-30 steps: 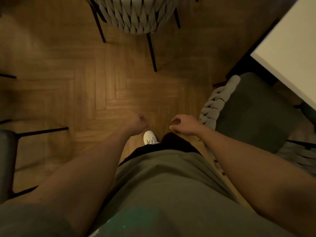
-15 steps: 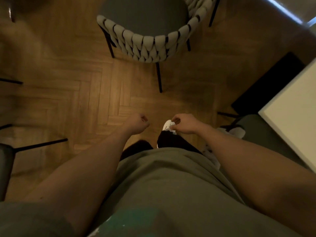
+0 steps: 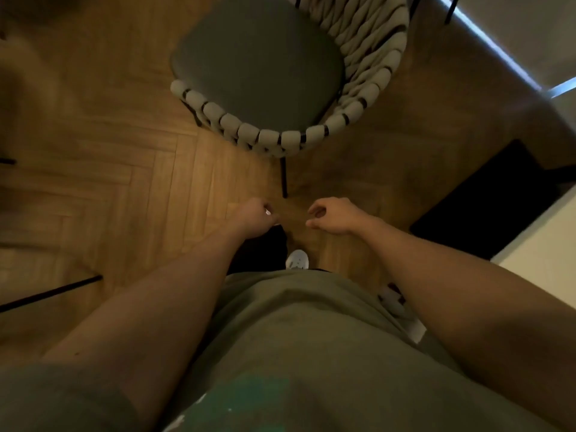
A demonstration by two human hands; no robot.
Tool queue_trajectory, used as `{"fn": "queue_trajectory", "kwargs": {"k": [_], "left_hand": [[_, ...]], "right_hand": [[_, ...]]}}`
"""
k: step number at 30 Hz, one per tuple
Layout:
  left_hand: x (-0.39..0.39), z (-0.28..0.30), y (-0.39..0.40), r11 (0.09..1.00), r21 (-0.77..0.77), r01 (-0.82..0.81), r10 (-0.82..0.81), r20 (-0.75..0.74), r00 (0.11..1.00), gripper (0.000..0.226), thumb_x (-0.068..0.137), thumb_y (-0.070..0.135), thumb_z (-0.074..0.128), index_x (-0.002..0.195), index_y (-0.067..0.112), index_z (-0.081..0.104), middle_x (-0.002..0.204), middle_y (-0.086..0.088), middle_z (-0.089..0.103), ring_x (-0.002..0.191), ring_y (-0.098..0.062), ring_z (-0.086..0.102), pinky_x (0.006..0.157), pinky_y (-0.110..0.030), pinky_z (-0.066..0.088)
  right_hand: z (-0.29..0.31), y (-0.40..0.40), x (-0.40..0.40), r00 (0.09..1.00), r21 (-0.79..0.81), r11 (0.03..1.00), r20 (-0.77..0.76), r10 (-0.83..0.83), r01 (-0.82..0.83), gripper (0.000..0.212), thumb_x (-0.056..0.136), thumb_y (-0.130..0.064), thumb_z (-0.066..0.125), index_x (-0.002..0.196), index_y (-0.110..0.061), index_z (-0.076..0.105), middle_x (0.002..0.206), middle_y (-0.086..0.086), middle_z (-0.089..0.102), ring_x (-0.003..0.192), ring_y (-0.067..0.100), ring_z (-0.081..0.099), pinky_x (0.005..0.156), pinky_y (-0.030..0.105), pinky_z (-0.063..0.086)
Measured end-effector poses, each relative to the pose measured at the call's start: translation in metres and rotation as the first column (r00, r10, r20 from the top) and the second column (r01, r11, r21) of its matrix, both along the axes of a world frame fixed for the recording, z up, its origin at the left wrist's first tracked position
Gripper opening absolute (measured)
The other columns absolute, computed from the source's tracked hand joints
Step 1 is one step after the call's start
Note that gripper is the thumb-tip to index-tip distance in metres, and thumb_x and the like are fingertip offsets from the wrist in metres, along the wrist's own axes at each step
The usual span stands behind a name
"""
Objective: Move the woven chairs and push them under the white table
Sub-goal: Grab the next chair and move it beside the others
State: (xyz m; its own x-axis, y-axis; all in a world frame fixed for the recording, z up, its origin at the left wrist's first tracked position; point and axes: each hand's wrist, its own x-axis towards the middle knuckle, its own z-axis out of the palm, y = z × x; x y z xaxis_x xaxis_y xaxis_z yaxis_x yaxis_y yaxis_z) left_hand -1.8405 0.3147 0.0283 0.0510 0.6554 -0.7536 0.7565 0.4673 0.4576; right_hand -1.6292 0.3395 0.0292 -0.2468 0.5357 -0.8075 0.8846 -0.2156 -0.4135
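On the herringbone floor [image 3: 149, 188], ahead of the person: woven chair [image 3: 280, 88] with a dark seat pad, its roped back rim nearest the hands. Left hand [image 3: 254, 217] loosely curled, right hand [image 3: 335, 215] half-curled; both empty, short of the rim. White worktop [image 3: 542, 260] cut off at right edge; a white shoe [image 3: 297, 260] partly hidden

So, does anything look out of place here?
Yes. The woven chair stands alone on the wooden floor, well away from the white table, not under it. Both hands are empty. Nothing looks spilled or damaged.
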Motion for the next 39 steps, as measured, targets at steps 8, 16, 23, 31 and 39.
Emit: {"fn": "queue_trajectory", "kwargs": {"k": [8,16,23,31,39], "left_hand": [[-0.018,0.002,0.092,0.994,0.066,0.089,-0.09,0.002,0.996,0.027,0.095,0.024,0.062,0.117,0.008,0.066,0.114,-0.008,0.068,0.105,-0.023,0.062,0.085,-0.034,0.05],[0.007,-0.007,0.152,0.97,0.189,0.15,-0.136,-0.085,0.987,0.021,0.091,0.022,0.063,0.11,0.012,0.065,0.106,-0.005,0.062,0.098,-0.021,0.058,0.074,-0.03,0.044],[0.053,-0.021,0.187,0.976,0.095,0.194,-0.181,-0.131,0.975,0.05,0.089,0.032,0.064,0.134,0.013,0.054,0.13,-0.012,0.055,0.123,-0.033,0.049,0.1,-0.041,0.041],[0.103,-0.044,0.209,0.945,-0.191,0.267,-0.303,-0.192,0.934,0.063,0.086,0.039,0.064,0.143,0.026,0.042,0.138,-0.009,0.051,0.127,-0.035,0.047,0.108,-0.059,0.027],[0.115,-0.049,0.216,0.952,-0.19,0.24,-0.286,-0.272,0.919,0.058,0.089,0.025,0.064,0.143,0.031,0.044,0.132,-0.005,0.056,0.125,-0.031,0.05,0.11,-0.066,0.02]], "right_hand": [[0.001,0.081,-0.027,1.0,-0.014,1.0,0.007,-0.013,0.013,0.041,0.089,-0.04,0.072,0.127,-0.024,0.066,0.13,0.002,0.062,0.119,0.02,0.059,0.104,0.04,0.05],[0.004,0.159,-0.028,0.991,0.056,0.989,0.003,0.134,-0.134,0.034,0.09,-0.031,0.072,0.121,-0.021,0.065,0.109,0.0,0.068,0.103,0.017,0.064,0.093,0.038,0.056],[-0.006,0.237,0.015,0.873,0.154,0.86,0.122,0.472,-0.487,0.051,0.085,-0.035,0.075,0.131,-0.02,0.059,0.123,0.008,0.064,0.11,0.025,0.06,0.092,0.043,0.055],[-0.028,0.317,0.066,0.416,-0.029,0.45,0.332,0.846,-0.893,0.059,0.088,-0.034,0.064,0.144,-0.031,0.044,0.133,0.007,0.058,0.124,0.032,0.051,0.104,0.046,0.038],[-0.05,0.381,0.099,0.18,-0.094,0.256,0.484,0.856,-0.962,0.055,0.097,-0.025,0.057,0.149,-0.031,0.04,0.142,0.009,0.054,0.129,0.031,0.05,0.109,0.045,0.037]]}}
